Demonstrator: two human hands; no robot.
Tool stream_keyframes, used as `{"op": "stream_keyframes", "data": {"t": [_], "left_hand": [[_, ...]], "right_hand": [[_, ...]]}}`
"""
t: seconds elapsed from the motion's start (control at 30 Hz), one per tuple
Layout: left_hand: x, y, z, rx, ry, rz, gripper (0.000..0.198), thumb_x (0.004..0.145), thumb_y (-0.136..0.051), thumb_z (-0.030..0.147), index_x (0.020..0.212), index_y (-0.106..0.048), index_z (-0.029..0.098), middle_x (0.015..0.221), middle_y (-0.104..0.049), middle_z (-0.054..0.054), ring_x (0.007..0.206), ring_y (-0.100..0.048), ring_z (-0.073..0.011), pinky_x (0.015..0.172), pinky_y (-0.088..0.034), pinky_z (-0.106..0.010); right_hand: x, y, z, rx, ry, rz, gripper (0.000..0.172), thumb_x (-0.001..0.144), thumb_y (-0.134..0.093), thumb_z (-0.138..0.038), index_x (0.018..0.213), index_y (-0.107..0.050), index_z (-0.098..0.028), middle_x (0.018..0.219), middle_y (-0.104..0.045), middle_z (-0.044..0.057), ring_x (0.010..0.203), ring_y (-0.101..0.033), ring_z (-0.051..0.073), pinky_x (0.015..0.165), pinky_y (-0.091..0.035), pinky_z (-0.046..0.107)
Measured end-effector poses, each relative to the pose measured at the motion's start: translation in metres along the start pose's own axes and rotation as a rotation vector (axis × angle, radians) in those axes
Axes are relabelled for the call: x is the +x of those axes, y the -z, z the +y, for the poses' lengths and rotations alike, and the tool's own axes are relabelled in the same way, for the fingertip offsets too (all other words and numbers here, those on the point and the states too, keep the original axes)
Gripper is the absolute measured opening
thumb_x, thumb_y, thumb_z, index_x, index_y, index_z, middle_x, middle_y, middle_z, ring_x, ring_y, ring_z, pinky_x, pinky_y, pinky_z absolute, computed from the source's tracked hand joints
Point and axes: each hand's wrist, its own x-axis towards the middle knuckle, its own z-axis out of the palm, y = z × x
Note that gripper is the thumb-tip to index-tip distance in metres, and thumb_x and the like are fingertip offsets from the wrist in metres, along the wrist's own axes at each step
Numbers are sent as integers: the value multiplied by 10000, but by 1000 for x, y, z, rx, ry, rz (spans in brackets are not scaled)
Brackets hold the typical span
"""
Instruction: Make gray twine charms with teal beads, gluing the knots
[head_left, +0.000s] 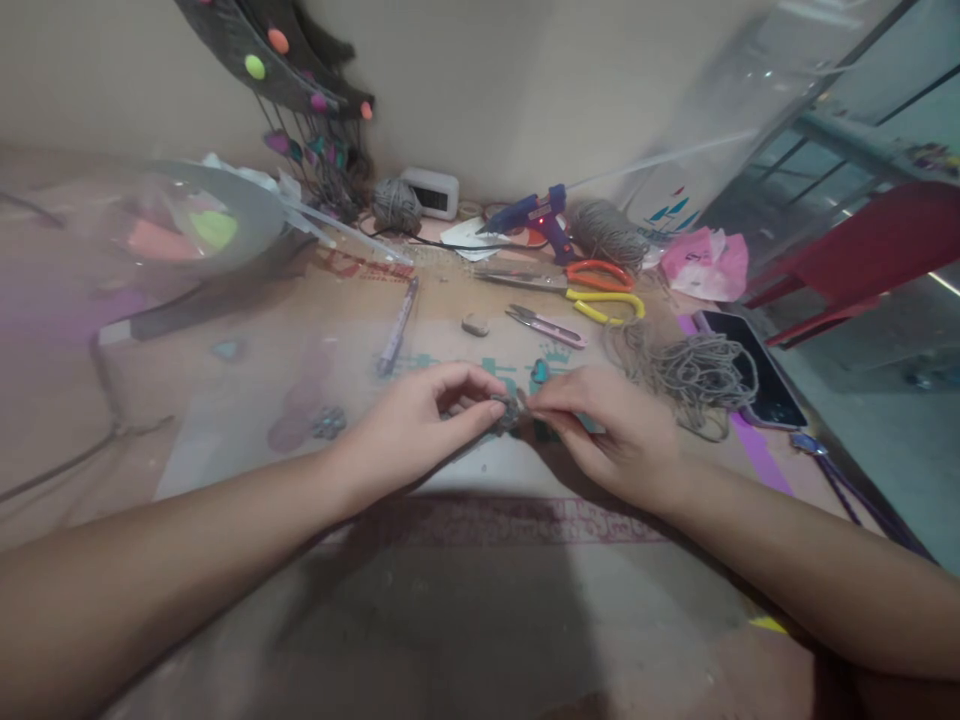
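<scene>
Over the middle of the table, my left hand (pixel 412 425) pinches a small grey knotted yarn piece (pixel 508 414) between thumb and fingertips. My right hand (pixel 626 430) is closed in a pinch at that piece's right side; what its fingertips grip is too small to make out. Just above the right fingers is a small teal piece (pixel 540 371). A similar grey flower-shaped piece (pixel 328 422) lies left of my left wrist. Beyond the hands are pink thread snips (pixel 547 327), a small grey oval object (pixel 475 324) and a patterned pen (pixel 398 327).
Scissors (pixel 559 283) with orange and yellow handles lie behind the snips. A blue glue gun (pixel 536 218) with a red light stands farther back. Loose grey yarn (pixel 705 375) and a phone (pixel 757 370) are at right. A translucent bowl (pixel 259 205) is at left.
</scene>
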Motion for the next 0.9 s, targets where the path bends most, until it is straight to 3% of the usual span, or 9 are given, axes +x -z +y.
{"op": "stream_keyframes", "data": {"t": [0.5, 0.9], "left_hand": [[0, 1, 0, -11, -13, -12, 148, 902, -642, 297, 992, -696, 192, 921, -758, -7, 868, -695, -163, 802, -526, -278], [-3, 0, 3, 6, -76, -11, 109, 921, -637, 265, 968, -706, 195, 919, -759, 13, 848, -683, -127, 783, -522, -228]], "right_hand": [[-2, -2, 2, -30, 41, -52, 167, 994, -532, -178, 987, -692, -225, 866, -778, 35, 797, -735, 156, 740, -572, 264], [-2, -6, -1, -37, 93, 35, 121, 974, -542, -118, 993, -649, -170, 857, -773, 55, 786, -732, 148, 757, -573, 243]]}}
